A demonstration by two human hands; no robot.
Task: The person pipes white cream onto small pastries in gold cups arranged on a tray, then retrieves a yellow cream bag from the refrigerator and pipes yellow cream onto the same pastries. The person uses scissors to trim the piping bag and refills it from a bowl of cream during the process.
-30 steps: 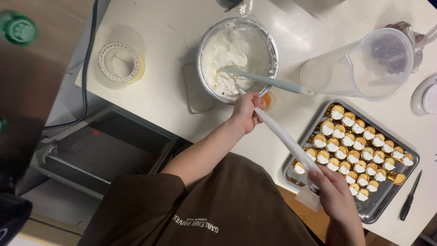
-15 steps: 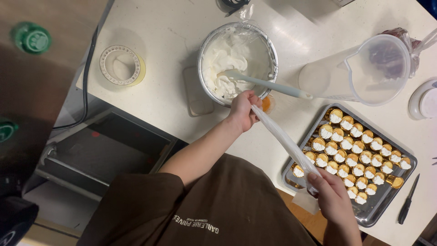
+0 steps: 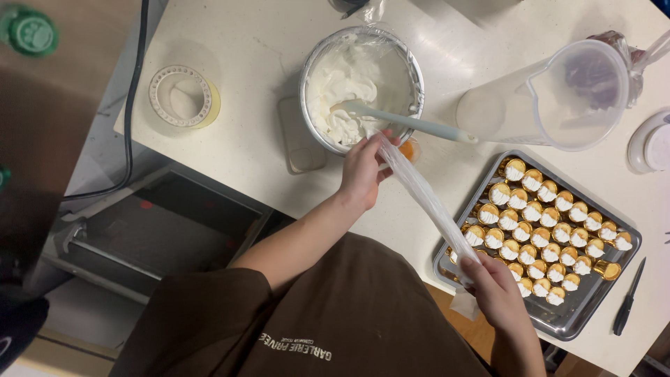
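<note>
Piping bag [image 3: 426, 199] stretches taut between my hands: left hand [image 3: 363, 171] pinches its top beside the cream-filled bowl [image 3: 412, 63], right hand [image 3: 499, 293] grips its tip over the tray [image 3: 558, 324] of gold cups [image 3: 551, 216].

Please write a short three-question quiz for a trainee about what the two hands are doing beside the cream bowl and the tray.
1. True or false: the left hand and the right hand hold opposite ends of one clear plastic bag.
2. Where does the pale spatula rest?
A. on the metal tray
B. in the bowl of whipped cream
C. in the clear jug
3. Fill in: the gold cups on the tray are topped with white ____.

Key: 1 true; 2 B; 3 cream.
</note>
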